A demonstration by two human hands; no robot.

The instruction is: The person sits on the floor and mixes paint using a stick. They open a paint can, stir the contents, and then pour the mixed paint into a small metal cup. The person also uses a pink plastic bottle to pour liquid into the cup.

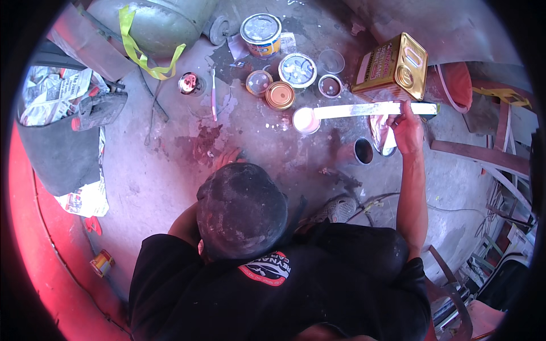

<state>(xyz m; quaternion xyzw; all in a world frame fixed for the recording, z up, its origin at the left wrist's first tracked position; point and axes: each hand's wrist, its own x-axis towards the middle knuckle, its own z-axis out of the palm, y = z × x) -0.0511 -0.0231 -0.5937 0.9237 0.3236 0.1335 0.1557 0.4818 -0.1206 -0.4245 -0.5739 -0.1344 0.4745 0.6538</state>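
Note:
Neither of my own hands shows. In front of me another person in a black shirt (187, 290) and a dark, stained cap (242, 199) crouches, seen from behind and above. That person's right hand (408, 133) grips a long, flat, white-smeared strip (364, 109). The strip's far left end meets the rim of a small can of white paint (306, 121). Their left hand (227, 159) is at the floor, partly hidden behind the cap. Under the strip lies a crumpled, shiny sheet or pouch (384, 136), beside an open dark can (363, 151).
Paint cans stand ahead, among them a large lidded tin (261, 28) and a gold rectangular tin (392, 67). A pink-handled brush (214, 96) lies left of them. A red bucket (452, 85) and metal frames (483, 156) line the right; a red panel (45, 244) curves along the left.

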